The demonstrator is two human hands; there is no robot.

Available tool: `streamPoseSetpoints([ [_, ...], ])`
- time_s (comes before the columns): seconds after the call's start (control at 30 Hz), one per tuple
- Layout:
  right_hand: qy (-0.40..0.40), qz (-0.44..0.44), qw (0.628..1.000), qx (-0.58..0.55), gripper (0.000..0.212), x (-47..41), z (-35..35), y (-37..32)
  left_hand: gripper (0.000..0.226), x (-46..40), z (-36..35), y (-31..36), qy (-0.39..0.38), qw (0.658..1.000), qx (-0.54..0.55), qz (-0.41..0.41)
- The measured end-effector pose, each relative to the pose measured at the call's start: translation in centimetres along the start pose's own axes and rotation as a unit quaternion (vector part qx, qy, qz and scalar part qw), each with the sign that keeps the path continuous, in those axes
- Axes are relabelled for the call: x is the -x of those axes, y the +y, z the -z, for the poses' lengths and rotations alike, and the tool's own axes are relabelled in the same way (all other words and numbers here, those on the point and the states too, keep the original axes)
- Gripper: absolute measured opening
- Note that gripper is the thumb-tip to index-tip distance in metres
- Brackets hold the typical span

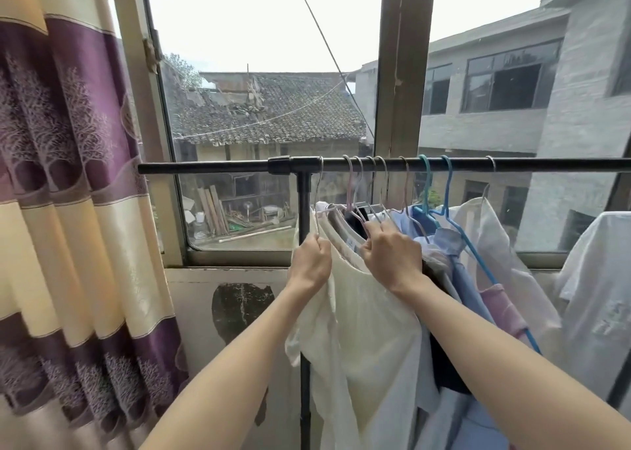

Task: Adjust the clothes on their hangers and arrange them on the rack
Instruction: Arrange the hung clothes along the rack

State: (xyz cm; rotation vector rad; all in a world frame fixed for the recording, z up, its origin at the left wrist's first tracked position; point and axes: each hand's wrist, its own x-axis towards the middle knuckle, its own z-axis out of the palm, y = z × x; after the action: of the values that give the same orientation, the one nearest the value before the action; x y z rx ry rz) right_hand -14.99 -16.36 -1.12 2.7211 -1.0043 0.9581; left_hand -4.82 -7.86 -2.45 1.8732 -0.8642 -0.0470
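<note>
- Black clothes rack rail (222, 168) runs left to right in front of a window (266, 108); its upright post (304, 204) drops from a T-joint.
- Cream garment (368, 313) hangs at the left end of the row, just right of the post, on a thin pale wire hanger (319, 190).
- Left hand (312, 262): fingers curled tight, gripping the cream garment's left shoulder & the hanger wire.
- Right hand (392, 255): fingers curled round the hanger necks & fabric at the collar, right of the left hand.
- Further right: pink & white hangers bunched close, then a blue shirt (454, 245) on a blue hanger (447, 190), white garments beyond.
- Purple-and-cream curtain (68, 176) w/ tree print at far left.
</note>
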Motion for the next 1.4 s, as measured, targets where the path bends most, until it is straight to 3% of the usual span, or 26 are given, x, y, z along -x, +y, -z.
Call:
streamPoseSetpoints([
  [0.37,0.016,-0.016,1.000,-0.009,0.026,-0.1,0.5,3.0,0.025,-0.1,0.1,0.2,-0.012,1.000,0.014,-0.008],
  [0.63,0.002,-0.087,0.996,-0.036,0.023,-0.4,1.4,5.4,0.051,0.0,0.1,0.3,-0.037,0.999,0.015,-0.013],
  [0.97,0.040,-0.007,0.999,-0.025,0.017,-0.3,1.1,0.7,0.056,0.0,-0.4,0.4,-0.052,0.998,0.015,-0.040],
  [1.23,0.046,0.020,0.994,-0.098,0.055,-0.4,-1.3,0.4,0.056,-0.1,-0.3,-0.1,-0.057,0.997,0.022,-0.046],
  [1.4,0.044,0.022,0.985,-0.164,0.054,-0.4,-1.9,0.2,0.055,-0.2,-0.2,-0.3,-0.064,0.997,-0.001,-0.047],
])
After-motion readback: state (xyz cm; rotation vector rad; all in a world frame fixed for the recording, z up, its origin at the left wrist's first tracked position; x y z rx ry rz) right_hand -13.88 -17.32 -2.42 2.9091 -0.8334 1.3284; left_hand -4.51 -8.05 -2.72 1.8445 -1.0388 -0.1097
